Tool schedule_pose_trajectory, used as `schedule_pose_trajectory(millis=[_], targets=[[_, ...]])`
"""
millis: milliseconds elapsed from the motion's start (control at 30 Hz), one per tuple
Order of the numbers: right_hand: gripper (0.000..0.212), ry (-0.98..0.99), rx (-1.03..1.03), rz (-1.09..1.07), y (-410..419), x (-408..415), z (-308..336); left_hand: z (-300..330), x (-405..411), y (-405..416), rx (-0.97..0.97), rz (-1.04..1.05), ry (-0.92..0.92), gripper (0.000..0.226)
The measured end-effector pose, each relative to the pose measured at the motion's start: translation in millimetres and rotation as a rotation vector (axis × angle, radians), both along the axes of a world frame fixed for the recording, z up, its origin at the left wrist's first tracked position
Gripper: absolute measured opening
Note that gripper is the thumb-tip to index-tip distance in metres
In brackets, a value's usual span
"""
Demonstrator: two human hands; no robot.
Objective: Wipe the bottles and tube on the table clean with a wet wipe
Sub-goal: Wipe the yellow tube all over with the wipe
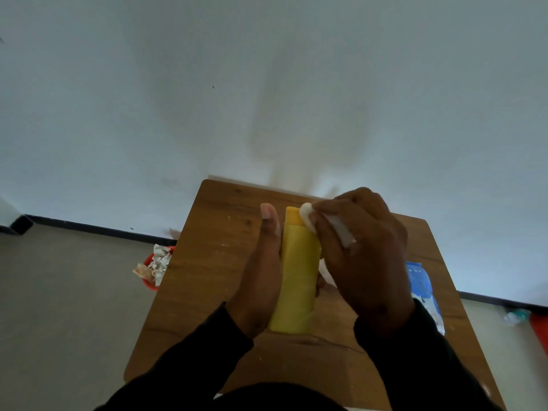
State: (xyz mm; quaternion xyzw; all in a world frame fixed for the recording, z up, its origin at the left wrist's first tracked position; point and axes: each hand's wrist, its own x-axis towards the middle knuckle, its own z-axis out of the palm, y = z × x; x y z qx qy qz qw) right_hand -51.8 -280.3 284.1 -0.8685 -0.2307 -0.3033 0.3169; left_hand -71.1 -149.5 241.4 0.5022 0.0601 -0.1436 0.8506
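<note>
A yellow bottle (298, 277) with a darker yellow cap is held above the wooden table (207, 262), cap pointing away from me. My left hand (261, 271) grips its left side, thumb stretched along the bottle. My right hand (361, 250) holds a white wet wipe (307, 216) bunched in its fingers and presses it against the bottle's upper right side near the cap. More of the wipe shows between the fingers and below the hand. Both sleeves are black.
A blue and white wipes pack (424, 292) lies at the table's right edge. A red bin (154, 269) full of crumpled paper stands on the floor left of the table. A white wall rises behind the table.
</note>
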Motion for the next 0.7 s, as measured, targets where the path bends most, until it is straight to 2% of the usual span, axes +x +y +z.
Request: schedule_pose_trajectory(millis=[133, 267, 400, 567, 667, 700], targets=[[0.007, 0.022, -0.129, 0.160, 4, -16, -3, 1, -3, 2, -0.016, 0.024, 0.010, 0.097], [0.007, -0.027, -0.082, -0.018, 0, -3, 2, 0, -2, 0, 0.019, -0.003, 0.007, 0.101], [0.011, 0.025, -0.153, 0.177, -2, -16, 1, 1, -7, 0, -0.059, 0.012, -0.016, 0.096], [0.008, 0.023, -0.062, 0.034, -10, -9, 0, 0, -6, 1, -0.051, -0.012, -0.005, 0.104], [0.009, 0.071, -0.126, 0.213, -7, -18, 3, 3, -9, 0, -0.121, -0.012, -0.012, 0.101], [0.008, 0.063, -0.147, 0.206, -6, -18, 3, 5, -10, 0, -0.123, -0.012, -0.005, 0.099]])
